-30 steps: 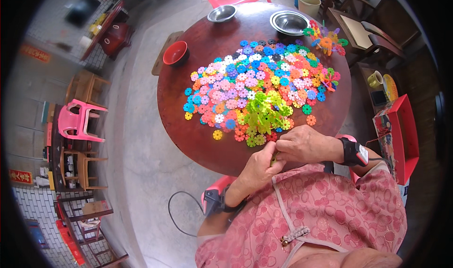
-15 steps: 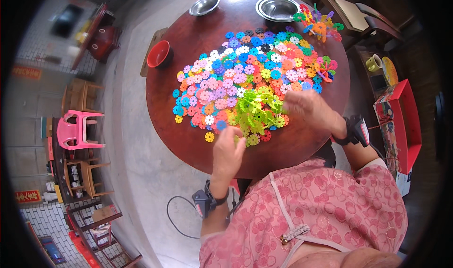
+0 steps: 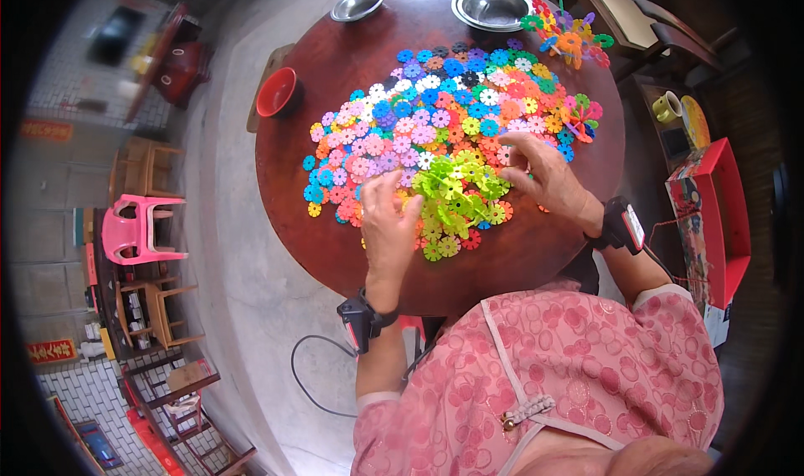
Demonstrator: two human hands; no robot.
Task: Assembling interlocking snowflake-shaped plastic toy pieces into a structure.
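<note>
Lime-green cluster of flower-shaped plastic discs sits between left hand and right hand

The cluster rests at the near side of a broad, multicoloured pile of flat flower-shaped plastic discs, spread over a round, glossy reddish-brown desk. The left hand is just left of the cluster, its thumb and bent fingers apart. The right hand is just right of it, fingers curved and parted from the thumb. Whether either hand touches a disc cannot be told.

At the desk's far right stands a multicoloured bunch of joined discs, with a smaller multicoloured joined piece nearer. A round red bowl lies at the left edge; a shallow silvery metal bowl and a wider metal bowl with a pale rim are at the far side.
</note>
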